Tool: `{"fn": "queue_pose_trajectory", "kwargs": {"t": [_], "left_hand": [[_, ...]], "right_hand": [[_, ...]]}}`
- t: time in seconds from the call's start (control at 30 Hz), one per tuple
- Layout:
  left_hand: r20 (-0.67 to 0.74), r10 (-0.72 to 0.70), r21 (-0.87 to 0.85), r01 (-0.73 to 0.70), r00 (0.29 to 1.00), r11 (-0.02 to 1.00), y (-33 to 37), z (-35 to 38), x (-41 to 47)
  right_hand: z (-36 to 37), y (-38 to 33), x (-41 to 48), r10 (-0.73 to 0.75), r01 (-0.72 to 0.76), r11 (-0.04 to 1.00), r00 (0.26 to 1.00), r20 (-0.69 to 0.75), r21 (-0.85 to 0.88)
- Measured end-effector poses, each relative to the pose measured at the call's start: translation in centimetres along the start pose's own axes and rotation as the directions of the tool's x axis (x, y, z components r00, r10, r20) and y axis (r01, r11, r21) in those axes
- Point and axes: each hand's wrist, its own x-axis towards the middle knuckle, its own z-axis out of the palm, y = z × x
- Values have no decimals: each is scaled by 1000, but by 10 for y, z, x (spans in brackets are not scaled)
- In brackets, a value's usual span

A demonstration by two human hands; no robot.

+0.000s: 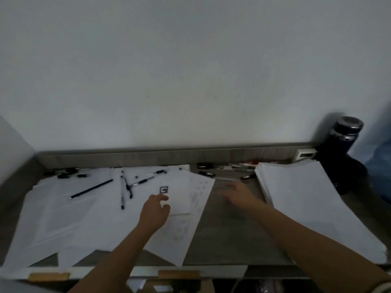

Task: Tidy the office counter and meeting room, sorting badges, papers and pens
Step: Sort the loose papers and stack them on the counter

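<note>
Take the badge (179, 201), a small and seemingly stiff white card with a black square mark, flat on the loose papers (63, 208) at mid-counter, by its left edge with the left hand (155, 210), thumb and forefinger curled right at that edge, impossible to tell whether closed on it; lift straight up, not to drag the thin smooth sheets beneath. Use the right hand (234, 193), blurred, fingers stretched apart and holding nothing above the bare grey counter (222, 240), to press the paper down; mind the slim round pens (127, 188), likely to roll.
</note>
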Motion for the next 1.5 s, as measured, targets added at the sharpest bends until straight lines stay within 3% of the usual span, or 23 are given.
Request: {"fn": "queue_pose_trajectory", "kwargs": {"t": [0.07, 0.2, 0.33, 0.6, 0.73, 0.97, 1.23, 1.3, 1.37, 1.4, 1.43, 1.5], "left_hand": [[41, 6, 152, -13, 999, 988, -32, -18, 5], [186, -35, 487, -61, 982, 871, -90, -52, 10], [253, 50, 583, -193, 966, 789, -109, -57, 12], [341, 155, 602, -342, 927, 721, -133, -78, 35], [330, 159, 547, -326, 930, 771, -136, -90, 46], [286, 89, 532, -235, 954, 813, -147, -112, 75], [280, 129, 520, -263, 951, 813, -153, -122, 97], [230, 180, 417, -264, 957, 870, -149, -125, 100], [147, 208, 85, -222, 967, 971, -134, -131, 102], [94, 140, -149, -125, 986, 981, -122, -137, 101], [90, 19, -393, 18, 996, 919, -112, -144, 103], [289, -115, -704, 292, 950, 647, -101, -161, 112]], "right_hand": [[25, -11, 4, 106, -111, 973, 994, 36, 204], [75, -33, 8, 75, -27, 942, 989, -129, 335], [106, -58, 11, 214, -194, 889, 977, -2, 414], [160, -79, 18, 305, -318, 911, 948, 90, 264], [174, -98, 5, 217, -214, 953, 976, 13, 213], [120, -145, -22, 127, -126, 988, 992, -8, 94], [37, -184, -66, -11, 69, 967, 973, -229, 245], [19, -188, -71, -32, 108, 948, 968, -248, 301], [7, -186, -72, -41, 111, 934, 977, -208, 338], [5, -185, -72, -43, 91, 941, 987, -153, 327], [8, -180, -70, -39, 61, 955, 996, -79, 290], [23, -169, -63, -24, 3, 979, 995, 98, 202]]}}
